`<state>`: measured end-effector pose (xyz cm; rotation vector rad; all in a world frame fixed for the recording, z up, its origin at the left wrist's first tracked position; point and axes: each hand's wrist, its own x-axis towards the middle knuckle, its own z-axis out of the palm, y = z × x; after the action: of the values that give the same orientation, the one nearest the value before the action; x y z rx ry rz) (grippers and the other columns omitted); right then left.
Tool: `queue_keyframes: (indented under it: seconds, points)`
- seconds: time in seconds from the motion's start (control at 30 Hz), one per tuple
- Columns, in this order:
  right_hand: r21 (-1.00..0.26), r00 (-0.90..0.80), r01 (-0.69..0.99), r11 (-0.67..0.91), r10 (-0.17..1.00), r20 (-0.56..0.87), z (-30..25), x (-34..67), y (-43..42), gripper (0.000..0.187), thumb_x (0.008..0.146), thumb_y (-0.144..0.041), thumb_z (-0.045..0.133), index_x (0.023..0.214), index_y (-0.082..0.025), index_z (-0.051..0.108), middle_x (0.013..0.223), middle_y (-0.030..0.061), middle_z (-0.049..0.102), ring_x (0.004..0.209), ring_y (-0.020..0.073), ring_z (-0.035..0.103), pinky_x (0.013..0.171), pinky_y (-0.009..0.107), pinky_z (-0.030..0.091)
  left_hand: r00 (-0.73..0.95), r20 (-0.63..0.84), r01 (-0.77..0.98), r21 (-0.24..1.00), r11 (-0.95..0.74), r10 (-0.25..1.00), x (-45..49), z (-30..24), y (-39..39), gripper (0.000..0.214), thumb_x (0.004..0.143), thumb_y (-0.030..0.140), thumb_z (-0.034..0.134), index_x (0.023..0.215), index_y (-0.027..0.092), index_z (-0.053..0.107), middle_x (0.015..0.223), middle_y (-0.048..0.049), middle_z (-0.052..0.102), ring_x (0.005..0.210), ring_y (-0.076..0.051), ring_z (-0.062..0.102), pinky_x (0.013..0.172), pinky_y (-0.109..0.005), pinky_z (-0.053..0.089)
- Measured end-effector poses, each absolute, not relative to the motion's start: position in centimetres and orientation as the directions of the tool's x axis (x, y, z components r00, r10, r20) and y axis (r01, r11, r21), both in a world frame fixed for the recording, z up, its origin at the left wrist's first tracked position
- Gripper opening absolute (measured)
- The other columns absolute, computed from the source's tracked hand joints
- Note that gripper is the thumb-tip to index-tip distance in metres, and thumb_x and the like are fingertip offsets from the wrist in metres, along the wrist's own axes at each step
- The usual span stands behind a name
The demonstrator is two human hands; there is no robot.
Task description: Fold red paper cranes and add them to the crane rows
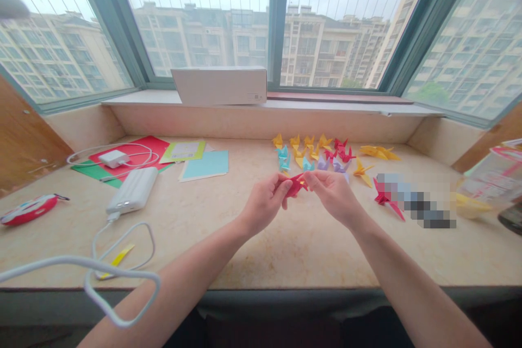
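Observation:
Both my hands meet above the middle of the beige desk (285,250) and pinch a small red folded paper piece (296,184). My left hand (265,201) grips its left side with closed fingers. My right hand (332,193) holds its right side between thumb and fingertips. Just behind the hands lie several finished paper cranes (314,155) in yellow, blue, red and lilac. A red crane (385,199) lies to the right of my right hand.
Coloured paper sheets (204,165) lie at the back left, with a white charger (114,158) on them. A white power bank (132,190) and its cable (122,261) sit at the front left. A white box (220,85) stands on the window sill. A plastic bag (493,176) is at the right edge.

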<state>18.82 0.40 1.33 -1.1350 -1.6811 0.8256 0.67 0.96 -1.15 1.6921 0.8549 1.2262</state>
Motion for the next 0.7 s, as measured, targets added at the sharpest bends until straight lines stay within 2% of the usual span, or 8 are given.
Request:
queue_keyframes:
  seconds: [0.1,0.2,0.33,0.43,0.63,0.7]
  points:
    - [-0.877,-0.214,0.32,0.359,0.929,0.302,1.49,18.85,0.33,0.035,0.087,-0.05,0.062,0.086,-0.018,0.077,0.079,0.0051,0.076,0.069,0.018,0.064,0.06,0.028,0.045,0.255,0.389,0.062,0.907,-0.417,0.885,0.59,-1.19,1.02,0.029,0.095,0.041,0.052,0.086,0.015,0.059,0.077,-0.0044,0.07,0.054,-0.009,0.056,0.053,-0.022,0.044]
    - [-0.865,-0.201,0.316,0.39,0.918,0.341,1.42,18.69,0.26,0.027,0.086,-0.044,0.065,0.086,-0.019,0.077,0.082,0.0048,0.077,0.074,0.0192,0.067,0.068,0.029,0.048,0.248,0.387,0.064,0.908,-0.414,0.888,0.55,-1.0,0.96,0.027,0.096,0.039,0.051,0.084,0.015,0.059,0.076,-0.0047,0.071,0.056,-0.01,0.055,0.054,-0.022,0.044]
    - [-0.84,-0.162,0.353,0.412,0.911,0.379,1.29,18.36,0.11,0.025,0.088,-0.04,0.063,0.083,-0.019,0.076,0.082,0.0045,0.078,0.075,0.0194,0.068,0.073,0.031,0.049,0.244,0.377,0.057,0.914,-0.402,0.893,0.49,-0.54,0.7,0.026,0.095,0.037,0.053,0.081,0.015,0.057,0.072,-0.004,0.069,0.057,-0.01,0.056,0.054,-0.022,0.044]
    - [-0.834,-0.201,0.35,0.427,0.904,0.378,1.42,18.16,-0.09,0.023,0.089,-0.039,0.062,0.088,-0.02,0.076,0.083,0.0041,0.078,0.078,0.0196,0.07,0.072,0.03,0.05,0.242,0.381,0.063,0.911,-0.406,0.892,0.54,-0.43,0.53,0.026,0.094,0.036,0.054,0.078,0.015,0.057,0.069,-0.0028,0.067,0.057,-0.011,0.056,0.055,-0.021,0.043]
    - [-0.818,-0.234,0.353,0.454,0.889,0.393,1.37,18.26,-0.13,0.017,0.087,-0.032,0.065,0.083,-0.02,0.076,0.084,0.0036,0.078,0.08,0.0193,0.071,0.076,0.03,0.052,0.219,0.363,0.081,0.918,-0.388,0.905,0.88,-0.91,0.58,0.036,0.097,0.044,0.046,0.076,0.017,0.055,0.058,0.0001,0.062,0.048,-0.01,0.055,0.048,-0.02,0.041]
    - [-0.825,-0.221,0.344,0.448,0.893,0.392,1.24,18.38,-0.06,0.017,0.087,-0.032,0.066,0.083,-0.02,0.076,0.084,0.0037,0.078,0.08,0.0196,0.071,0.078,0.031,0.052,0.236,0.354,0.071,0.923,-0.379,0.905,0.94,-0.99,0.59,0.035,0.096,0.047,0.048,0.081,0.017,0.055,0.061,-0.0009,0.065,0.048,-0.01,0.056,0.047,-0.02,0.041]
